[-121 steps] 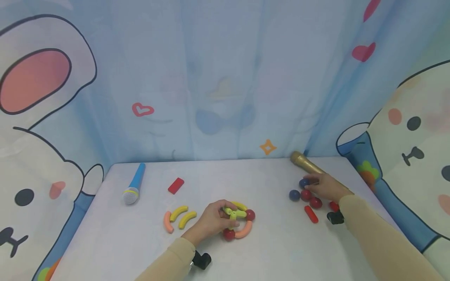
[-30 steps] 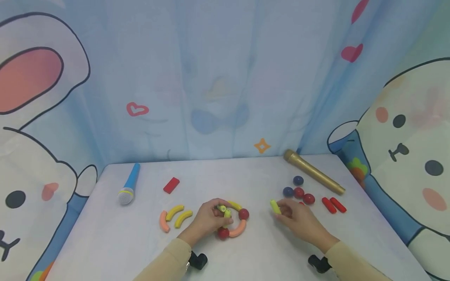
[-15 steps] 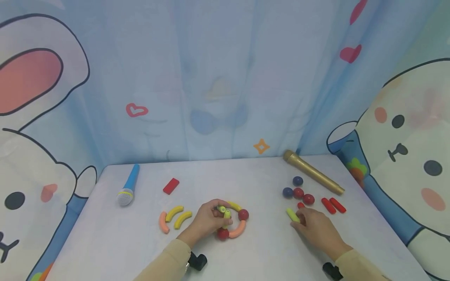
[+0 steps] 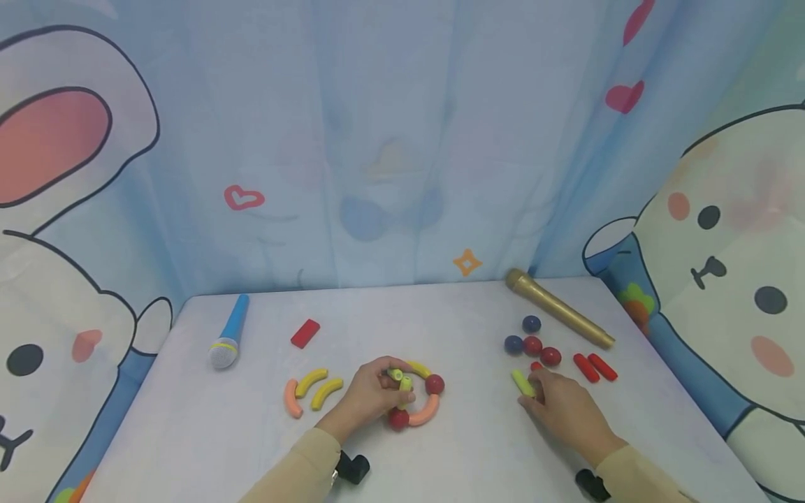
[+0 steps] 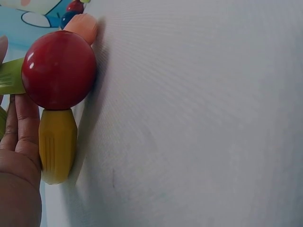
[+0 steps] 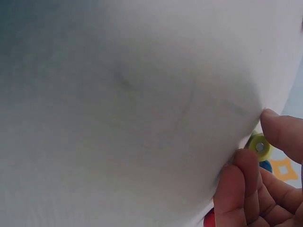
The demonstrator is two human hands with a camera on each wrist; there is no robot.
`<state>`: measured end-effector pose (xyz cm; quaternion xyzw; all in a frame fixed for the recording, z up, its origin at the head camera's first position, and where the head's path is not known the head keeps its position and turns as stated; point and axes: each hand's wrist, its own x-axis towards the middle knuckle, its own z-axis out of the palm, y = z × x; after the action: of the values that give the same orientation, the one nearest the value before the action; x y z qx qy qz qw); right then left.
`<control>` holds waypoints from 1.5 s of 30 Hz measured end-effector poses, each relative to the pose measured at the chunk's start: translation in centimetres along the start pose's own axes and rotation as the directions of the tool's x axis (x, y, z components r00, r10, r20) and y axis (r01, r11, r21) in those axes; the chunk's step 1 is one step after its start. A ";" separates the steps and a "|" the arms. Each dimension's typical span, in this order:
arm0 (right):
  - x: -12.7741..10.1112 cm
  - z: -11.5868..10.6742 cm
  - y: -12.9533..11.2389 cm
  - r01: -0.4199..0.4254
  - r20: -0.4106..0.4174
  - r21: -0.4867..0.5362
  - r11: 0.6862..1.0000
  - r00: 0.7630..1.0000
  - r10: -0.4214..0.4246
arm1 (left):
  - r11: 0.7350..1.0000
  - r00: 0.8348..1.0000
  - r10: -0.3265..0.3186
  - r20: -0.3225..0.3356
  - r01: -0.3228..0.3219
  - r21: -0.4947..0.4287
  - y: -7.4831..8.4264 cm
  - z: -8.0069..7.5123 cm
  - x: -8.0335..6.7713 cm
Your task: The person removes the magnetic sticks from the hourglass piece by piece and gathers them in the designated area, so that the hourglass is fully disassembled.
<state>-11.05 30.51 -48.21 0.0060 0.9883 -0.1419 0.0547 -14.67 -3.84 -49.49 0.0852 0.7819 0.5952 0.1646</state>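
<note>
Partly built ring (image 4: 416, 402) of curved sticks and red balls at bench (image 4: 453, 454) centre, gripped by left hand (image 4: 371, 395); right hand (image 4: 556, 405) apparently pinching a green stick (image 4: 522, 383) beside loose balls (image 4: 531, 342), not yet joined.

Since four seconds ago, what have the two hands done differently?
The right hand left the balls beside the gold microphone, came nearer with a yellow-green stick pinched in its fingers, swung it toward the middle, then back right and down to the table. The left hand kept gripping the ring of curved pieces. The blue microphone and red block stayed put.
</note>
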 end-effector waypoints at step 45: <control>-0.2 5.7 -15.9 0.315 -0.008 0.451 0.835 0.937 -0.349 | 0.993 0.992 0.115 -0.054 -0.113 0.029 -0.3 -0.7 0.1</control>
<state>-10.64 13.66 -49.20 -0.1583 0.9126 -0.3716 0.0633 -15.00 -4.55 -49.63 0.1153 0.7876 0.5957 0.1074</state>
